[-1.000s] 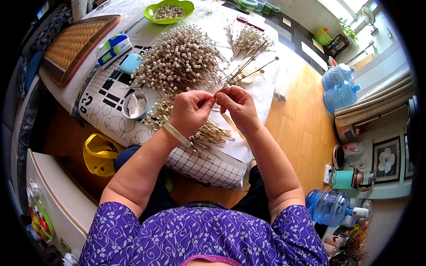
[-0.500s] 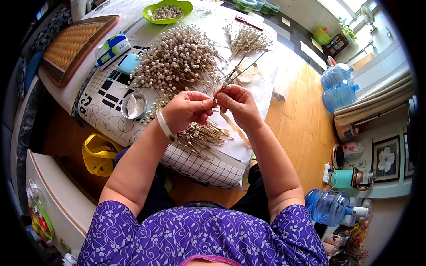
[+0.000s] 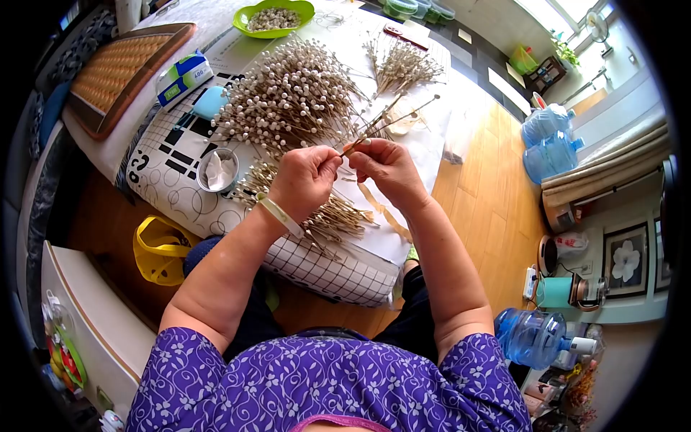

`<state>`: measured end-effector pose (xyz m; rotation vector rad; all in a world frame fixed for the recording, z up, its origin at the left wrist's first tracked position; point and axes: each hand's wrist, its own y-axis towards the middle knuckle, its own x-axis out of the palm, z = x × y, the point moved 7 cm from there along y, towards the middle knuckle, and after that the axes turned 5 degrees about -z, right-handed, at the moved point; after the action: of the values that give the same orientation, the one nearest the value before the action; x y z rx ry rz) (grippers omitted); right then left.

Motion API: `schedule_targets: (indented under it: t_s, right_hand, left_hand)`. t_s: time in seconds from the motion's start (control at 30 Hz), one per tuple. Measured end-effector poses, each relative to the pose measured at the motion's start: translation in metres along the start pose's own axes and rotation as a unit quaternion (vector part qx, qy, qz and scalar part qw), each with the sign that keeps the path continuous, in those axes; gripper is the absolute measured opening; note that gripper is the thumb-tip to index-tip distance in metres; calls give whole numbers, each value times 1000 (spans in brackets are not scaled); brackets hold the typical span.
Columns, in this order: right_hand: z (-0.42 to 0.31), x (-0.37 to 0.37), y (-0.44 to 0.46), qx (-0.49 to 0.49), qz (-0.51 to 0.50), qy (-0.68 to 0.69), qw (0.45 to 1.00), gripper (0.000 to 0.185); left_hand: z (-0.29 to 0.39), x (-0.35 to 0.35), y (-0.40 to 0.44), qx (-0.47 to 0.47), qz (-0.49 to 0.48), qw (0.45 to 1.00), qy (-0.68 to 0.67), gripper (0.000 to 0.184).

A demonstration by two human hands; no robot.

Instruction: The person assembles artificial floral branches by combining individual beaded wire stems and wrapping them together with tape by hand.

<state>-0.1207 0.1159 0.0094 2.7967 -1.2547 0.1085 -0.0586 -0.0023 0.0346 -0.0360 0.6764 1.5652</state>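
My right hand [image 3: 392, 171] pinches a few thin brown stems [image 3: 403, 115] that slant up to the right past the fingers. Close against it, my left hand [image 3: 306, 183] is closed with thumb and fingertips at the lower end of these stems. A tan strip of tape [image 3: 381, 205] hangs below my right hand. Beyond my hands lies a big heap of dried stems with white bead-like tips [image 3: 288, 93]. A smaller bunch [image 3: 403, 63] lies at the far right, and cut-looking stems [image 3: 335, 219] lie under my left wrist.
Left of the heap are a small tub with white tissue [image 3: 218, 173], a light-blue case [image 3: 209, 104] and a tissue pack [image 3: 183, 81]. A green bowl of beads [image 3: 272, 20] stands at the back. Water bottles [image 3: 551, 151] stand on the floor at right.
My left hand has rolled over, its back now turned up and its fingers curled in closer to the right hand. The stems have tilted lower toward the right.
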Motion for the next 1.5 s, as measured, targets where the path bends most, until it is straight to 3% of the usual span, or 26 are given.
schedule_targets:
  t_s: [0.2, 0.3, 0.37, 0.6, 0.67, 0.7, 0.77, 0.8, 0.97, 1.1, 1.37, 1.47, 1.5]
  right_hand:
    - [3, 4, -2, 21, 29, 13, 999, 13]
    - [7, 5, -3, 2, 42, 39, 998, 15]
    - [7, 6, -4, -10, 47, 69, 996, 15]
    - [9, 3, -5, -13, 79, 63, 995, 16]
    - [4, 3, -4, -20, 55, 74, 996, 15]
    - [2, 3, -5, -20, 54, 74, 996, 15]
    - [-4, 6, -5, -39, 26, 60, 997, 14]
    - [-4, 5, -6, -38, 27, 60, 997, 14]
    - [2, 4, -3, -14, 8, 38, 999, 13]
    - [4, 3, -6, 36, 21, 38, 998, 14]
    - [-4, 2, -8, -30, 28, -22, 999, 15]
    - [-10, 8, -8, -28, -2, -21, 999, 15]
    - [-12, 8, -8, -28, -3, -22, 999, 15]
  left_hand:
    - [-4, 1, 1, -37, 6, 999, -21, 7]
    - [7, -3, 1, 21, 25, 997, 77, 5]
    - [22, -3, 0, 112, 35, 977, 179, 3]
    - [25, 7, -4, 159, 10, 955, 248, 6]
    - [-1, 7, -1, -24, -22, 998, -55, 14]
    - [-2, 6, 0, -24, -21, 998, -55, 14]
    - [-23, 24, -1, -183, -136, 921, -315, 20]
    - [-26, 28, -3, -222, -175, 889, -362, 22]
    - [-26, 28, -6, -245, -194, 851, -422, 19]
    - [-30, 26, -6, -242, -144, 869, -408, 17]
    - [-28, 20, -3, -212, -104, 912, -334, 17]
    - [-28, 29, -8, -276, -152, 829, -463, 20]
    - [-30, 29, -7, -275, -152, 829, -463, 20]
